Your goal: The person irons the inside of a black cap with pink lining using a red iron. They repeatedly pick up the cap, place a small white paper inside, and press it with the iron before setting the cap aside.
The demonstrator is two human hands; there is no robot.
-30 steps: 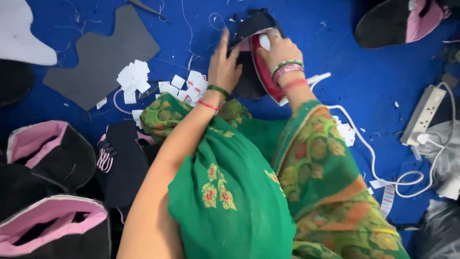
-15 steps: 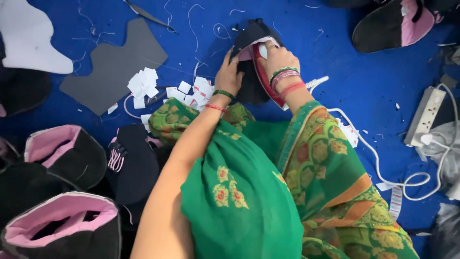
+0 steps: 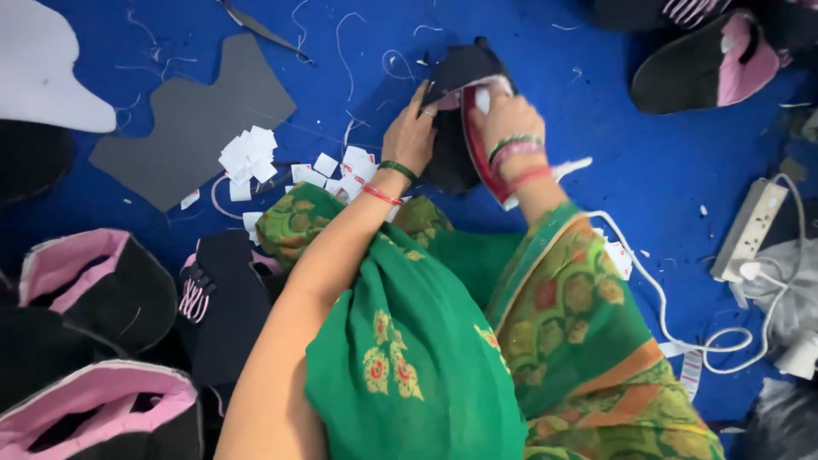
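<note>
My left hand (image 3: 412, 133) lies flat on a black fabric piece (image 3: 463, 66) on the blue floor covering, fingers pressing its left edge. My right hand (image 3: 508, 116) grips the handle of a red and white clothes iron (image 3: 475, 149), which rests on the same black piece just right of my left hand. Both wrists carry bangles. A green patterned garment covers my lap and hides the near floor.
Small white labels (image 3: 249, 153) lie scattered left of my hands, beside a grey cut sheet (image 3: 192, 119) and a white one (image 3: 43, 68). Black and pink shoe uppers sit at lower left (image 3: 85, 281) and top right (image 3: 707, 68). A power strip (image 3: 750, 230) and white cord (image 3: 656, 294) lie at right.
My hands stay on the black piece and the iron, with the left fingers shifting slightly along the fabric edge. The view has drifted a little, so everything sits lower right in frame.
</note>
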